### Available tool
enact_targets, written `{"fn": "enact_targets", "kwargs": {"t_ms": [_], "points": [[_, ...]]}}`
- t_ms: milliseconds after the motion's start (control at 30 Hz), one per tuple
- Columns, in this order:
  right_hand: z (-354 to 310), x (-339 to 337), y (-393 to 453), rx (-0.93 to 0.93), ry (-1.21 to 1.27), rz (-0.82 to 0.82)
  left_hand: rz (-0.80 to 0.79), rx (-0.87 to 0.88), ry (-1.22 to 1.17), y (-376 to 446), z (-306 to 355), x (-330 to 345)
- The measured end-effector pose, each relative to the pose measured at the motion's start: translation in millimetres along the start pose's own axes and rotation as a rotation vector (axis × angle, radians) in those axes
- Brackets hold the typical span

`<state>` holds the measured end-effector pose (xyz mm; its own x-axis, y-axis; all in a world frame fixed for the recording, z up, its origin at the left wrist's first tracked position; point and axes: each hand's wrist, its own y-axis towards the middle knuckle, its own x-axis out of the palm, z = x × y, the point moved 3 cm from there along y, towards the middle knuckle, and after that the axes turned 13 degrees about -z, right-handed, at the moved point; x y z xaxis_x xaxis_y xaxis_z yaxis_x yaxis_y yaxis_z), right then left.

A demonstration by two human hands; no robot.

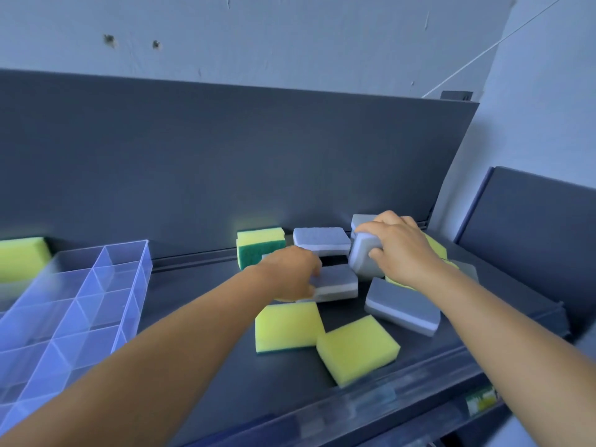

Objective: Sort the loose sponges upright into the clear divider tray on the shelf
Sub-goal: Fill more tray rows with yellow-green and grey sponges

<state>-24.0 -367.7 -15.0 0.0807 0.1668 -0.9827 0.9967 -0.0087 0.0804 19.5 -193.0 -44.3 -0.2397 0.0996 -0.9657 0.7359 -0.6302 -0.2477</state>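
Overhead, dark shelf against pale wall

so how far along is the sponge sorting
Nothing sorted yet: the visible compartments of the clear divider tray are empty. In hand: the left hand grips a grey sponge, the right hand another grey sponge. Left: the yellow sponges and other greys.

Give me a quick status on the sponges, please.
Left hand closing on a grey sponge. Right hand gripping another, tilted up. Tray empty. Nothing in the way.
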Motion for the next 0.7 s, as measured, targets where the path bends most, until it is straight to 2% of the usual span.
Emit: {"fn": "enact_targets", "kwargs": {"t_ms": [100, 367, 500, 700], "points": [[-1, -2, -11, -0.023, 0.092, -0.001, -0.029, -0.032, -0.042, -6, 0, 5], [-2, 5, -30, -0.038, 0.203, 0.086, 0.043, -0.137, -0.171, -4, -7, 13], [-5, 0, -33, -0.028, 0.225, 0.180, 0.158, -0.107, -0.406, -17, -9, 2], [-24, -10, -39, -0.109, 0.217, 0.182, 0.385, -0.008, -0.540, -57, -10, -28]]}}
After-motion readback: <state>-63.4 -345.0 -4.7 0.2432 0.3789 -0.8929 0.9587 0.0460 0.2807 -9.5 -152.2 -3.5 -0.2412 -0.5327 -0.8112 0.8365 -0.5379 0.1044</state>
